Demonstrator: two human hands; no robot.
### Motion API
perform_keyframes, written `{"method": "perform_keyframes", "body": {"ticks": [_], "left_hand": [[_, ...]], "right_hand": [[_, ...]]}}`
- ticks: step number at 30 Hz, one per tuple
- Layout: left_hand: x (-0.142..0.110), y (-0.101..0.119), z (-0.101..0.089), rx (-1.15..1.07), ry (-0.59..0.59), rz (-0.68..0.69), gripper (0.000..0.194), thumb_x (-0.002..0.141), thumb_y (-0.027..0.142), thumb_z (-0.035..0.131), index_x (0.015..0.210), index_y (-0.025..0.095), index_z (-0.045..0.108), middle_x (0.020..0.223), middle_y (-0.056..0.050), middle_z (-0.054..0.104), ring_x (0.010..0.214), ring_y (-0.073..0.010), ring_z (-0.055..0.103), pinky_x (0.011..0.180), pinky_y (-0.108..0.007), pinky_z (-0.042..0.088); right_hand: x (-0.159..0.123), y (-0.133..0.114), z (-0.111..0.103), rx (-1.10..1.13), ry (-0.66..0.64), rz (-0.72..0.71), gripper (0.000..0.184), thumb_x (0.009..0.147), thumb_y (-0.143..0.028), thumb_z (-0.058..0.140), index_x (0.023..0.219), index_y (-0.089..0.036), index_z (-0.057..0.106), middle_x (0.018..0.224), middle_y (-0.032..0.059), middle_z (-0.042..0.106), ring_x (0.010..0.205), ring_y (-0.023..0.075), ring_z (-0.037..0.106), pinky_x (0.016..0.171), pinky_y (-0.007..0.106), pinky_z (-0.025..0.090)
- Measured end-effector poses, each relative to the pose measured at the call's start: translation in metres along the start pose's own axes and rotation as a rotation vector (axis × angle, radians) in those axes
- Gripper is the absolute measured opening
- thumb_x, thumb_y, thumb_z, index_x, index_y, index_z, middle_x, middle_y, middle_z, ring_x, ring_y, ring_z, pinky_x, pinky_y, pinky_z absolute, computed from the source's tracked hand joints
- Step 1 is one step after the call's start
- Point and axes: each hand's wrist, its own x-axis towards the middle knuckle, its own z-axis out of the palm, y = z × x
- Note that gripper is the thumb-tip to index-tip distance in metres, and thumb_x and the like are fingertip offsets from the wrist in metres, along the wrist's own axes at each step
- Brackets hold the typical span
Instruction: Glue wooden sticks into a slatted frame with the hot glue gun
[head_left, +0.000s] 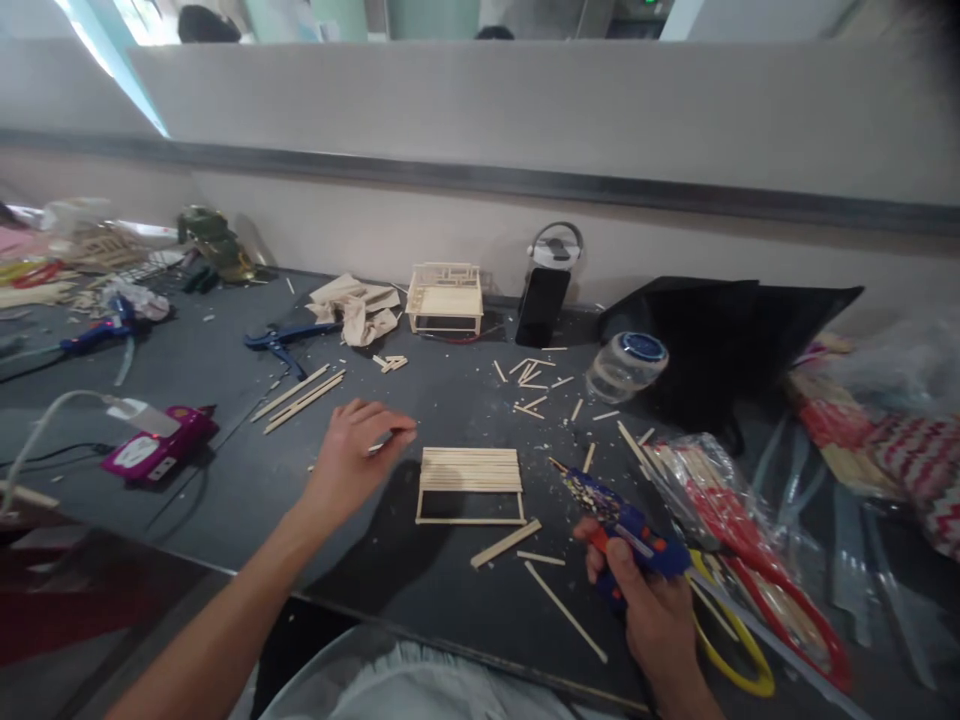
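My right hand (649,610) grips a blue glue gun (619,520) with its nozzle pointing up-left, near the table's front edge. My left hand (356,450) hovers over the dark table (225,500), fingers pinched on a thin wooden stick (379,447). Between the hands lies a flat panel of wooden sticks (469,484), partly slatted, with an open frame at its near side. Loose sticks (506,543) lie in front of it. A small finished stick model (445,296) stands at the back.
Long sticks (300,395), blue pliers (289,338), crumpled paper (360,310) and a pink device (157,447) lie left. A black phone (541,305), a plastic jar (626,367), a black sheet (735,330) and bagged sticks (720,500) sit right. A wall rises behind.
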Motion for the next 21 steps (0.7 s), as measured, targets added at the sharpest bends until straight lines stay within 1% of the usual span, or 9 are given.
{"method": "perform_keyframes", "body": {"ticks": [1,3,5,8,11,14,18,21], "left_hand": [[-0.003,-0.003,-0.002,-0.010,-0.013,-0.001,0.015,0.091,0.028,0.054,0.086,0.023,0.067,0.084,-0.001,0.070,0.080,-0.0170,0.056,0.073,-0.032,0.034],[-0.010,-0.004,0.002,-0.017,-0.080,0.027,0.014,0.091,0.028,0.055,0.087,0.024,0.068,0.087,0.000,0.070,0.083,-0.0172,0.057,0.074,-0.032,0.033],[-0.018,0.000,0.012,-0.015,-0.168,0.075,0.013,0.090,0.029,0.056,0.089,0.024,0.068,0.090,-0.001,0.070,0.085,-0.0177,0.056,0.074,-0.032,0.032],[-0.026,0.011,0.029,-0.007,-0.250,0.111,0.012,0.089,0.027,0.058,0.091,0.025,0.070,0.089,-0.002,0.069,0.086,-0.0179,0.054,0.076,-0.034,0.032],[-0.026,0.019,0.040,0.018,-0.271,0.124,0.012,0.088,0.027,0.059,0.091,0.026,0.070,0.088,-0.002,0.068,0.087,-0.0186,0.052,0.078,-0.035,0.031],[-0.024,0.022,0.045,0.029,-0.283,0.139,0.012,0.089,0.025,0.058,0.087,0.025,0.070,0.086,-0.002,0.066,0.085,-0.0181,0.051,0.078,-0.035,0.031],[-0.022,0.022,0.047,0.050,-0.283,0.165,0.015,0.090,0.023,0.056,0.084,0.024,0.069,0.085,-0.002,0.066,0.084,-0.0181,0.050,0.077,-0.035,0.031],[-0.022,0.021,0.048,0.053,-0.282,0.187,0.017,0.090,0.023,0.055,0.083,0.023,0.069,0.085,-0.002,0.066,0.083,-0.0181,0.050,0.076,-0.035,0.030]], "right_hand": [[0.000,0.001,0.000,0.007,-0.003,0.006,0.032,0.091,-0.045,0.052,0.094,-0.017,0.067,0.067,0.0029,0.062,0.059,0.0161,0.054,0.055,0.028,0.045],[-0.001,0.003,0.001,0.021,-0.010,0.006,0.030,0.091,-0.044,0.052,0.095,-0.018,0.067,0.069,0.0027,0.062,0.060,0.0157,0.054,0.057,0.028,0.044],[-0.001,0.004,0.001,0.036,-0.008,-0.005,0.028,0.092,-0.042,0.052,0.095,-0.018,0.067,0.072,0.0030,0.063,0.061,0.0152,0.054,0.058,0.028,0.044],[0.000,0.005,0.000,0.022,0.009,-0.003,0.029,0.091,-0.044,0.053,0.094,-0.018,0.067,0.074,0.0040,0.065,0.060,0.0152,0.055,0.056,0.028,0.045],[0.001,0.005,0.000,-0.017,0.027,-0.003,0.033,0.089,-0.046,0.054,0.091,-0.018,0.069,0.066,0.0033,0.063,0.057,0.0159,0.055,0.053,0.028,0.044],[0.001,0.004,0.001,0.009,0.036,-0.012,0.032,0.088,-0.047,0.055,0.089,-0.017,0.069,0.062,0.0026,0.060,0.058,0.0171,0.056,0.054,0.029,0.046],[0.001,-0.002,0.004,0.041,0.016,-0.003,0.031,0.089,-0.046,0.054,0.092,-0.018,0.068,0.066,0.0030,0.061,0.059,0.0165,0.055,0.054,0.029,0.046],[0.001,-0.007,0.005,0.018,0.023,-0.022,0.030,0.090,-0.045,0.053,0.090,-0.018,0.068,0.069,0.0034,0.064,0.058,0.0154,0.054,0.055,0.028,0.045]]}}
